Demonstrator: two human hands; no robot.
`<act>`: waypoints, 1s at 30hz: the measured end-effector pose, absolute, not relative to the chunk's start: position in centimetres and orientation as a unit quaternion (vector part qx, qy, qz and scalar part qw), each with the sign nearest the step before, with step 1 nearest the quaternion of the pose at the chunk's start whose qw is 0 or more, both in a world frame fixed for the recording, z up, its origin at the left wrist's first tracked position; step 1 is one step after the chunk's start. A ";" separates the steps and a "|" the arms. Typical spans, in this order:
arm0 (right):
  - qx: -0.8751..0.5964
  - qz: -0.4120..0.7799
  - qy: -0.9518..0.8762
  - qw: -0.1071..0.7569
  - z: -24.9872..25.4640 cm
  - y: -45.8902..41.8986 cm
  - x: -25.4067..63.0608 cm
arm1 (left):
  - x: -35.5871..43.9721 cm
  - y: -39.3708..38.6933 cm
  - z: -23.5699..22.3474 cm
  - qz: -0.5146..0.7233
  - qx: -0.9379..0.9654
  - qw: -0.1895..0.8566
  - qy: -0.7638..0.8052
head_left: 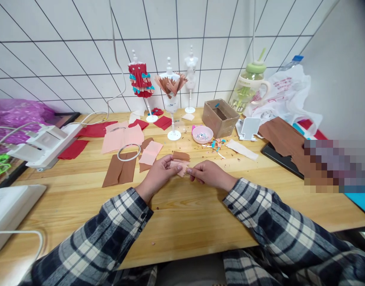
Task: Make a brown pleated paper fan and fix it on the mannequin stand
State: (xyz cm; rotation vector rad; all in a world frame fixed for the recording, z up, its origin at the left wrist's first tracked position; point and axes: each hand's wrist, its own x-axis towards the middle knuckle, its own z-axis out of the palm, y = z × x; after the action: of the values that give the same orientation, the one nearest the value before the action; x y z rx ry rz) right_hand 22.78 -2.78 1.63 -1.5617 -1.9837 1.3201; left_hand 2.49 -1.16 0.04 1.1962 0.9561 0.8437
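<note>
Between my two hands is a small piece of pink crepe paper [182, 170] with a jagged edge. My left hand [160, 174] pinches its left side between thumb and fingers. At its right edge, the thumb and forefinger of my right hand [210, 174] are closed on the same paper. Just behind lies a brown paper strip [181, 155] on the table. Left of my left hand are a pink paper piece [151, 152] and a folded brown paper sheet [120, 169]. Farther back, a white mini dress form [172, 105] wears a ruffle of pointed brown and pink paper.
A dress form in red [141, 81] and a bare white form [191, 75] stand by the tiled wall. A pink dish [202, 135], cardboard box [220, 119], drinking bottle [249, 87] and phone stand [248, 129] are behind my right hand. A power strip [51, 145] sits left.
</note>
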 end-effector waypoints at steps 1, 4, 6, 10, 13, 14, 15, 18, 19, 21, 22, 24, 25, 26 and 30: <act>-0.542 0.459 -0.689 0.145 1.6 -2.8 22.8 | 2.5 -1.2 0.0 0.375 0.521 0.644 0.417; -0.537 0.461 -0.691 0.150 1.5 -2.8 22.9 | 2.5 -1.2 0.0 0.385 0.509 0.650 0.412; -0.535 0.460 -0.692 0.151 1.4 -2.8 22.9 | 2.6 -1.3 0.0 0.385 0.509 0.648 0.415; -0.536 0.461 -0.691 0.153 1.3 -2.7 23.0 | 2.6 -1.3 0.2 0.384 0.508 0.651 0.413; -0.535 0.469 -0.686 0.152 1.3 -2.7 23.0 | 2.6 -1.4 0.3 0.381 0.508 0.652 0.415; -0.533 0.468 -0.689 0.149 1.3 -2.8 23.0 | 2.6 -1.4 0.3 0.381 0.511 0.649 0.416; -0.531 0.466 -0.692 0.147 1.3 -2.8 22.9 | 2.6 -1.4 0.2 0.380 0.517 0.643 0.418; -0.531 0.458 -0.698 0.143 1.4 -2.9 22.8 | 2.6 -1.3 0.1 0.374 0.541 0.622 0.424; -0.533 0.456 -0.698 0.143 1.5 -3.0 22.8 | 2.6 -1.3 0.1 0.372 0.547 0.617 0.426; -0.536 0.454 -0.697 0.143 1.5 -3.0 22.8 | 2.6 -1.3 0.2 0.370 0.548 0.616 0.429; -0.538 0.453 -0.696 0.143 1.5 -3.0 22.7 | 2.7 -1.3 0.4 0.370 0.546 0.617 0.429; -0.539 0.452 -0.696 0.145 1.5 -2.9 22.7 | 2.8 -1.4 0.6 0.370 0.543 0.621 0.427; -0.538 0.452 -0.696 0.148 1.5 -2.9 22.7 | 2.8 -1.4 0.7 0.370 0.543 0.622 0.427; -0.537 0.451 -0.697 0.150 1.5 -2.9 22.7 | 2.8 -1.5 0.8 0.370 0.544 0.621 0.426; -0.534 0.450 -0.700 0.150 1.4 -2.9 22.7 | 2.8 -1.5 0.9 0.368 0.546 0.622 0.424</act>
State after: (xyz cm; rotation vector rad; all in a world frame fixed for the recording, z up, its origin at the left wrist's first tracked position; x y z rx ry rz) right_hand 22.74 -2.89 1.43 -1.5349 -2.0108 1.2917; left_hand 2.84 -1.48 0.87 1.2540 0.9751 0.8462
